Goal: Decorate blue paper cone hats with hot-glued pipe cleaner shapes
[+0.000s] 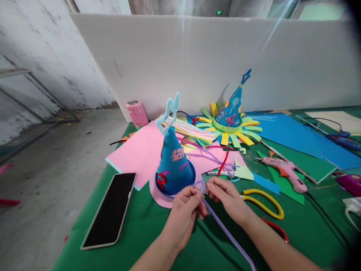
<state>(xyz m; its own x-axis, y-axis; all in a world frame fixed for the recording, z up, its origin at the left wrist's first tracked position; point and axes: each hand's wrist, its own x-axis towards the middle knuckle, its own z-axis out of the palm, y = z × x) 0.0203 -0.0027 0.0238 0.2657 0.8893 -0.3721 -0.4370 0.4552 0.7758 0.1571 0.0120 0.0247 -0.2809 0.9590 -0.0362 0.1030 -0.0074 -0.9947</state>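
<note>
My left hand (187, 210) pinches a purple pipe cleaner (225, 230) near its looped upper end. Close beside it on the right, my right hand (225, 195) has its thumb and fingers closed at the loop. The long tail of the pipe cleaner hangs down toward the lower right, between my forearms. Just beyond my hands stands a blue cone hat (173, 165) with a light blue zigzag pipe cleaner (170, 109) on its tip, on a round pink paper base (159, 197).
A black phone (111, 210) lies left. Behind are a pink bottle (137, 114), pink paper (141, 148) and another decorated hat (231, 109). Yellow-handled scissors (265, 199) and a pink glue gun (284, 169) with a cable lie right on the green table (141, 241).
</note>
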